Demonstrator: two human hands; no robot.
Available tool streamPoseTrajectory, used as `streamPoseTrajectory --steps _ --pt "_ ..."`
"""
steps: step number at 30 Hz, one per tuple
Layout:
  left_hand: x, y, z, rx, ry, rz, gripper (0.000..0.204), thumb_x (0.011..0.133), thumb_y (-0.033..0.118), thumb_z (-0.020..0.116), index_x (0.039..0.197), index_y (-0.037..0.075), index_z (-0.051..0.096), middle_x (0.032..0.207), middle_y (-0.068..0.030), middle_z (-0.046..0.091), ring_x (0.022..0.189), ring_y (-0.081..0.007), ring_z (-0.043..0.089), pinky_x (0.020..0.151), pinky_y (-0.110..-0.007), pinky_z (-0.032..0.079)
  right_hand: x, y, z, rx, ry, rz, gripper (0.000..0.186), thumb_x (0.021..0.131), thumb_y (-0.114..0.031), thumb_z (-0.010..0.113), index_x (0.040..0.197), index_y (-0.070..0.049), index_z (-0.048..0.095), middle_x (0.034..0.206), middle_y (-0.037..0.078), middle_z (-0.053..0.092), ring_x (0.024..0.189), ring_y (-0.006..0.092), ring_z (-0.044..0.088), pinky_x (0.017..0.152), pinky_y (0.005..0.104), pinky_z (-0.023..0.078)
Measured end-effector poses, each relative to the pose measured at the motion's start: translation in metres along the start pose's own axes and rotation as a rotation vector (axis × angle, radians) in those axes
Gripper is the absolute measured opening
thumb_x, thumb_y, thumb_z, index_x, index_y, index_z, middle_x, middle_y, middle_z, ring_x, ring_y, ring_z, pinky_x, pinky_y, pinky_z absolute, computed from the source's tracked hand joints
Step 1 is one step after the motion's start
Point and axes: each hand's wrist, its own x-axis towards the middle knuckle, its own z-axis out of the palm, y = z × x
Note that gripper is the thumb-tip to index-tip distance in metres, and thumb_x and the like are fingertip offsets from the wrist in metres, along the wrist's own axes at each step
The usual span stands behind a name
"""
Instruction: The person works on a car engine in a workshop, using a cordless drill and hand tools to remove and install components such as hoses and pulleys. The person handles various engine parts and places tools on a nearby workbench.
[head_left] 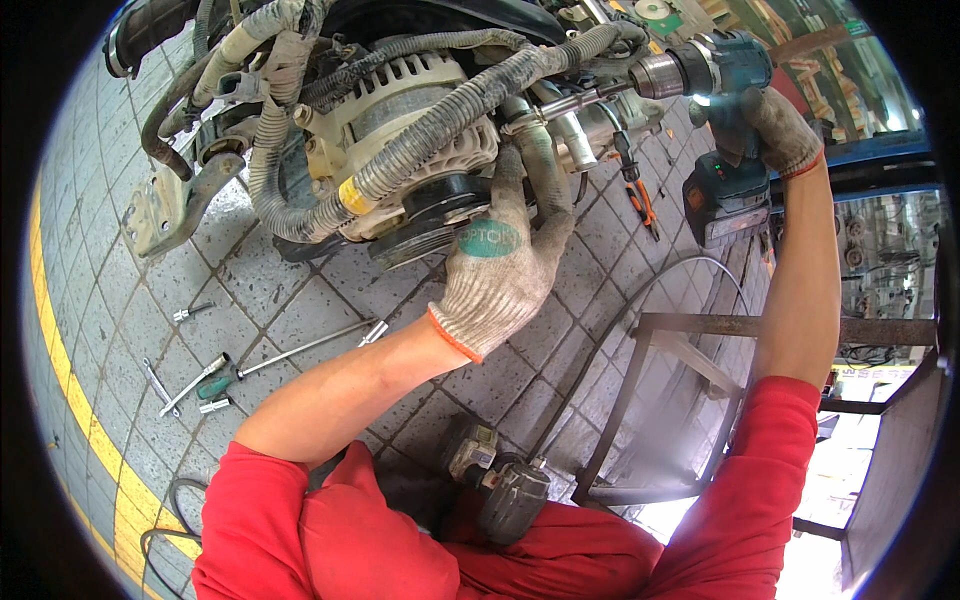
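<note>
My gloved right hand grips a black-and-teal cordless driver with a lit lamp and battery pack. Its long socket extension reaches left into the engine. My gloved left hand has its fingers raised at the extension's left end, beside the silver alternator and black pulley; they appear closed round that end, though what exactly they hold is hard to make out. A ribbed hose with a yellow band crosses the alternator. Orange-handled pliers are just right of the engine.
Sockets, a wrench and a green-handled screwdriver lie on the tiled floor at left, near a yellow line. Another power tool sits by my legs. A metal frame, a hose and shelving stand at right.
</note>
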Motion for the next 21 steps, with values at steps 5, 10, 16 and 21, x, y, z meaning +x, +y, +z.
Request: streamPoseTrajectory --steps 5,10,16,21 --pt "-0.005 -0.001 0.008 -0.003 -0.046 -0.025 0.051 0.102 0.017 0.062 0.147 -0.006 0.058 0.152 -0.0491 0.046 0.115 -0.0457 0.070 0.095 -0.048 0.060 0.002 -0.010 0.011 -0.003 -0.021 -0.004 0.095 0.086 -0.089 0.067 0.113 0.001 0.074 0.070 0.004 0.063 0.059 0.0144 0.061 0.054 0.0293 0.046" --pt "-0.005 0.005 0.003 -0.119 -0.013 -0.099 0.049 0.099 0.008 0.065 0.146 -0.002 0.059 0.154 -0.0419 0.047 0.140 -0.0536 0.057 0.120 -0.054 0.049 -0.001 -0.010 0.007 0.014 -0.022 -0.048 0.082 0.091 -0.084 0.067 0.104 -0.003 0.071 0.067 0.005 0.064 0.058 0.0159 0.062 0.055 0.0319 0.049" --pt "0.001 -0.002 -0.010 0.133 0.005 0.085 0.057 0.101 0.011 0.068 0.153 -0.005 0.051 0.151 -0.0411 0.051 0.137 -0.0533 0.060 0.115 -0.051 0.051 -0.002 -0.006 0.005 0.033 -0.053 -0.005 0.092 0.087 -0.086 0.070 0.111 0.002 0.073 0.068 0.004 0.062 0.057 0.0151 0.059 0.054 0.0314 0.046" --pt "-0.001 -0.001 0.002 -0.315 0.259 -0.081 0.080 0.101 0.017 0.077 0.162 -0.012 0.034 0.148 -0.0407 0.054 0.133 -0.0503 0.063 0.114 -0.051 0.051 0.000 -0.002 0.009 0.067 -0.045 -0.035 0.097 0.084 -0.087 0.071 0.114 0.005 0.074 0.068 0.003 0.061 0.056 0.0148 0.057 0.054 0.0305 0.045"
